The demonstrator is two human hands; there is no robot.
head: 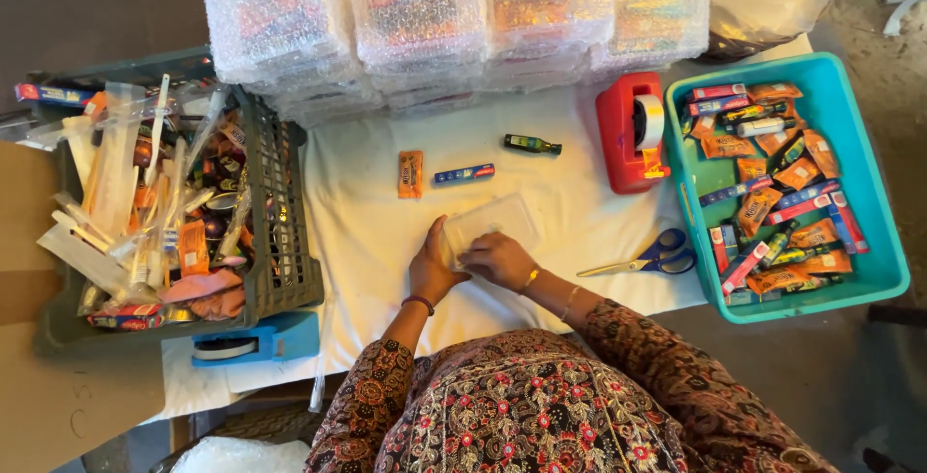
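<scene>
Both hands grip clear plastic box on white cloth.

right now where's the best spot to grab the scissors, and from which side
Take the scissors by the blue loop handles, coming from the right with the right hand. They lie flat on the white cloth, handles toward the teal bin, closed blades pointing left toward the person, so the handles are the safe end.

White-sheeted table: grey crate at 9, teal bin at 3, red tape dispenser at 1, scissors at 4.
</scene>
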